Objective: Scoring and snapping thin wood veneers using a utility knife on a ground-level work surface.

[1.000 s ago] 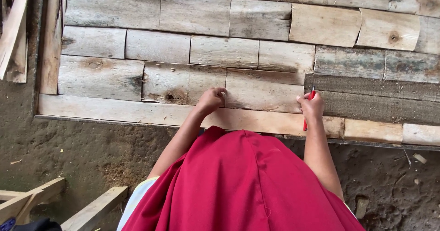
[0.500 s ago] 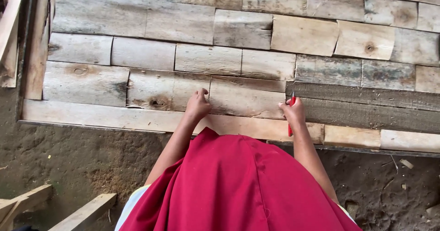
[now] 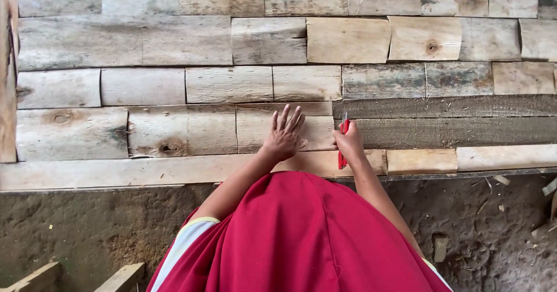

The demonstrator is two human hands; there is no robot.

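Head view, from the left: I see weathered pale planks (image 3: 75, 132) laid side by side in rows on the ground, with a long board (image 3: 116, 172) running along their near edge and bare dirt (image 3: 75, 234) below it. Two loose wood offcuts (image 3: 122, 277) poke in at the bottom left corner.

My left hand (image 3: 283, 135) lies flat, fingers spread and released, pressing on a short pale plank (image 3: 255, 131) near the middle of the row. That plank looks stiff, dry and rough-sawn, light enough to shift with one palm, I judge; its splintery face gives plenty of grip, so holding it down from above, or taking it by its long edges, would suit it best.

Just beside it, my right hand (image 3: 350, 144) is clenched around a slim red pencil (image 3: 343, 147), which stands roughly upright in the view, its upper tip at the seam where the pale plank meets a darker grey board (image 3: 452, 124). The pencil is thin, light and probably brittle at the point; it wants a pinch close to the tip and gentle pressure on this coarse grain.

Farther right, small wood chips (image 3: 502, 180) lie scattered on the dirt.
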